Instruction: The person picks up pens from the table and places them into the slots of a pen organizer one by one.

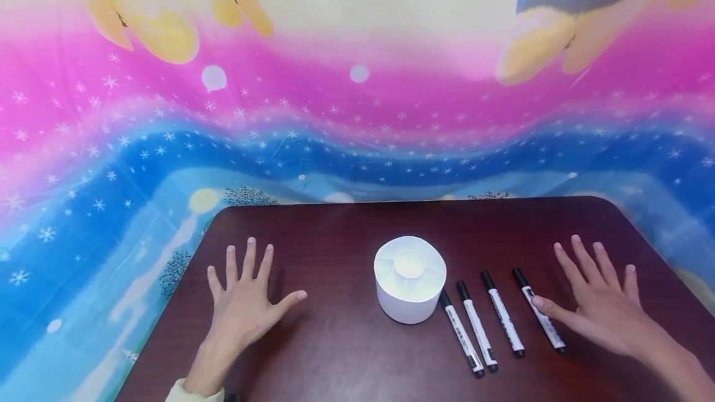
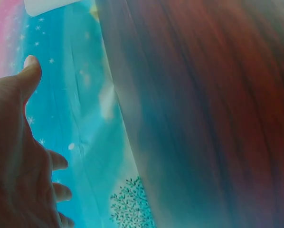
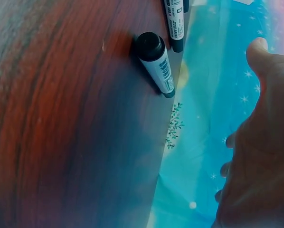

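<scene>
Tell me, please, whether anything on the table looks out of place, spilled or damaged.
Nothing stands out: the white divided holder stands upright on the dark table, and the four markers lie capped beside it. They are unevenly spaced and not quite parallel, but I see no spill or damage.

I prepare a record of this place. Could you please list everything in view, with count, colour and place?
Table: 1, dark reddish brown, lower head view
Divided round container: 1, white, on the table, near its middle
Markers: 4, white with black ends, on the table, right of the container
Printed backdrop: 1, mainly pink, blue, cream, behind and beside the table
Small thing: 1, black, head view's bottom edge, identity unclear
Left hand: 1, bare, at the table's left side
Right hand: 1, bare, at the table's right side
Sleeve: 1, cream, at left wrist
</scene>
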The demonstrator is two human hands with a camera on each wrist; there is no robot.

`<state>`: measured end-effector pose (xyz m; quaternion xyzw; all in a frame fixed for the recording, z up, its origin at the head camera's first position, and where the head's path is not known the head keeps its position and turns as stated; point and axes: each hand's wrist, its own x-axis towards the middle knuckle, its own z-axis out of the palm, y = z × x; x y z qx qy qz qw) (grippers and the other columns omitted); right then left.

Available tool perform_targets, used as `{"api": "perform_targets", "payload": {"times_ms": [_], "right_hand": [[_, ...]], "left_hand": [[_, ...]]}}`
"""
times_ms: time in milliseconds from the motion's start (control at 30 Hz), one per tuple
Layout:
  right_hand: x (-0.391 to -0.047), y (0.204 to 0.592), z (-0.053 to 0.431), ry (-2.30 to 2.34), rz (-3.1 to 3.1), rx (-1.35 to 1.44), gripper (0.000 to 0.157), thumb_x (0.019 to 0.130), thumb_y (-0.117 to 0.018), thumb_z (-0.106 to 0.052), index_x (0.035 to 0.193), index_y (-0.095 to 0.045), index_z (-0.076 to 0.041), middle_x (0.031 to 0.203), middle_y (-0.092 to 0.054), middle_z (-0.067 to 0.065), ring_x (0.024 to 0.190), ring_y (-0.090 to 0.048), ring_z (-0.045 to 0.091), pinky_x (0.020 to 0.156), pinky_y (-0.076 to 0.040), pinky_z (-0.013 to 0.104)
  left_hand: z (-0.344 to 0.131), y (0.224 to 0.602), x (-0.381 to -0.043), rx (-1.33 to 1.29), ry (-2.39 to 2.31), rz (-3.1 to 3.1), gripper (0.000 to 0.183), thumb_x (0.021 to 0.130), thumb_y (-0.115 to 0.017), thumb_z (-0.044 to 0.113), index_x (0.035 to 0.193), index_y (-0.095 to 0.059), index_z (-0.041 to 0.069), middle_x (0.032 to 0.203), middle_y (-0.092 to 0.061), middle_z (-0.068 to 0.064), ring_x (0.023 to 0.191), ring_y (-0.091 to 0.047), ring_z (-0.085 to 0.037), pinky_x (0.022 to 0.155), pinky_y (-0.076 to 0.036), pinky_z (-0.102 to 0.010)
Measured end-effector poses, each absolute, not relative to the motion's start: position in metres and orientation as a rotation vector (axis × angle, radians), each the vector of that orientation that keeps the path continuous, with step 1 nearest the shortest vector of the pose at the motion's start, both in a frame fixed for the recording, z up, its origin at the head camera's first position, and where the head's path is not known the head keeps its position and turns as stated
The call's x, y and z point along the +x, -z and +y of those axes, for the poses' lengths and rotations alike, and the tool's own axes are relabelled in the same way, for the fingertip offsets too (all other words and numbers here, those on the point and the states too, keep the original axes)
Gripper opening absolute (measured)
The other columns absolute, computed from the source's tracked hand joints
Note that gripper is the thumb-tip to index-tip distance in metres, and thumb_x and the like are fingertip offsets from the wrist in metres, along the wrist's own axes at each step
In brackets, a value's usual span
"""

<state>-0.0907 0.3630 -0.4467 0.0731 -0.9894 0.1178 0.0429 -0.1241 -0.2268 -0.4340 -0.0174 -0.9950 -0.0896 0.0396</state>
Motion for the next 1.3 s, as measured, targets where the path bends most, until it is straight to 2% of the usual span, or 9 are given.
{"api": "perform_targets", "payload": {"times_ms": [200,400,600,667,800,867,967,1167,1300], "right_hand": [[-0.094,0.452,0.363,-0.452,-3.025,0.256,0.114,0.1,-0.068,-0.058,0.173,0.007,-0.013,0.178,0.021,0.018,0.161,0.03,0.044,0.114,0.035,0.069],[-0.096,0.456,0.364,-0.504,-2.982,0.318,0.117,0.097,-0.074,-0.053,0.172,0.004,-0.008,0.178,0.015,0.024,0.163,0.025,0.046,0.119,0.025,0.075],[-0.094,0.457,0.365,-0.548,-2.99,0.34,0.119,0.096,-0.076,-0.052,0.172,0.002,-0.005,0.178,0.012,0.026,0.164,0.021,0.046,0.126,0.023,0.067],[-0.093,0.457,0.366,-0.576,-3.015,0.335,0.119,0.096,-0.076,-0.052,0.172,0.002,-0.007,0.178,0.011,0.026,0.164,0.02,0.047,0.125,0.016,0.074],[-0.092,0.455,0.368,-0.618,-3.071,0.316,0.117,0.095,-0.077,-0.055,0.174,-0.001,-0.011,0.18,0.007,0.024,0.164,0.015,0.05,0.115,-0.009,0.089],[-0.092,0.454,0.369,-0.614,-3.09,0.309,0.117,0.095,-0.077,-0.055,0.174,-0.003,-0.012,0.18,0.003,0.025,0.165,0.011,0.051,0.108,-0.02,0.091],[-0.092,0.454,0.37,-0.594,-3.111,0.303,0.116,0.095,-0.077,-0.056,0.174,-0.005,-0.011,0.179,-0.001,0.026,0.164,0.003,0.053,0.102,-0.029,0.089],[-0.094,0.451,0.37,-0.598,-3.115,0.309,0.116,0.092,-0.08,-0.057,0.173,-0.014,-0.007,0.175,-0.017,0.032,0.152,-0.027,0.065,0.1,-0.037,0.084],[-0.095,0.45,0.37,-0.623,-3.106,0.313,0.111,0.09,-0.083,-0.055,0.168,-0.028,0.001,0.165,-0.035,0.037,0.139,-0.042,0.066,0.097,-0.042,0.082]], "left_hand": [[-0.213,0.434,-0.128,-0.107,0.303,-3.031,0.117,0.086,-0.063,0.085,0.173,-0.022,0.018,0.181,-0.006,-0.018,0.165,0.003,-0.054,0.122,0.006,-0.084],[-0.198,0.436,-0.133,-0.163,0.314,-3.003,0.117,0.085,-0.065,0.085,0.172,-0.025,0.018,0.181,-0.01,-0.017,0.166,0.0,-0.05,0.123,0.003,-0.084],[-0.182,0.434,-0.136,-0.232,0.342,-2.972,0.119,0.081,-0.068,0.085,0.172,-0.027,0.019,0.181,-0.014,-0.016,0.167,-0.003,-0.048,0.124,0.002,-0.082],[-0.177,0.433,-0.136,-0.258,0.35,-2.961,0.12,0.08,-0.069,0.085,0.171,-0.028,0.019,0.181,-0.015,-0.016,0.167,-0.005,-0.047,0.125,0.0,-0.082],[-0.169,0.431,-0.138,-0.311,0.362,-2.935,0.12,0.079,-0.072,0.084,0.171,-0.029,0.02,0.18,-0.018,-0.015,0.167,-0.008,-0.046,0.126,-0.004,-0.08],[-0.165,0.43,-0.138,-0.339,0.376,-2.926,0.119,0.08,-0.072,0.084,0.171,-0.03,0.02,0.18,-0.02,-0.014,0.167,-0.01,-0.045,0.127,-0.005,-0.079],[-0.16,0.429,-0.139,-0.374,0.419,-2.921,0.118,0.08,-0.074,0.082,0.171,-0.03,0.02,0.18,-0.02,-0.012,0.167,-0.011,-0.044,0.128,-0.005,-0.078],[-0.15,0.427,-0.139,-0.447,0.495,-2.895,0.116,0.081,-0.076,0.079,0.171,-0.032,0.02,0.18,-0.023,-0.012,0.166,-0.017,-0.043,0.128,-0.008,-0.078],[-0.145,0.426,-0.14,-0.508,0.516,-2.867,0.117,0.08,-0.076,0.079,0.17,-0.032,0.019,0.178,-0.027,-0.012,0.166,-0.021,-0.041,0.129,-0.011,-0.075]]}}
